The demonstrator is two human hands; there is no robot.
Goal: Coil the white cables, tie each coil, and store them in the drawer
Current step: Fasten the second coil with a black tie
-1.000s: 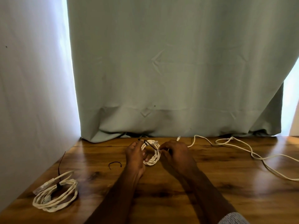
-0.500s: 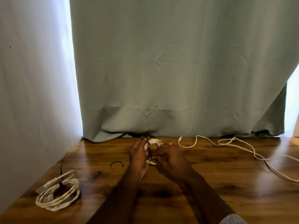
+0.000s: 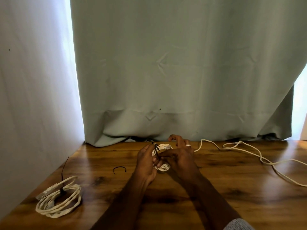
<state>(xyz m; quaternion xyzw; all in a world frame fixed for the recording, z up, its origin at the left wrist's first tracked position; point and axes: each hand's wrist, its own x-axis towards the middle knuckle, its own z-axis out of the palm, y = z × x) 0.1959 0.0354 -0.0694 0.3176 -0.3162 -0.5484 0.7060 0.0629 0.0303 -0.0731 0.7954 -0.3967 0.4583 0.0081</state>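
A small white cable coil sits between my hands near the back of the wooden table. My left hand holds the coil's left side. My right hand pinches a thin black tie looped over the coil, its outer fingers lifted. A larger tied white coil lies at the front left, a black tie end sticking up from it. A loose white cable trails across the right side. No drawer is in view.
A spare black tie lies curved on the table left of my hands. A pale green curtain hangs down to the table's back edge. A white wall borders the left side.
My hands have drawn closer round the small coil, and the black tie now stands upright over it. My right hand's outer fingers have lifted. The camera view has shifted slightly.
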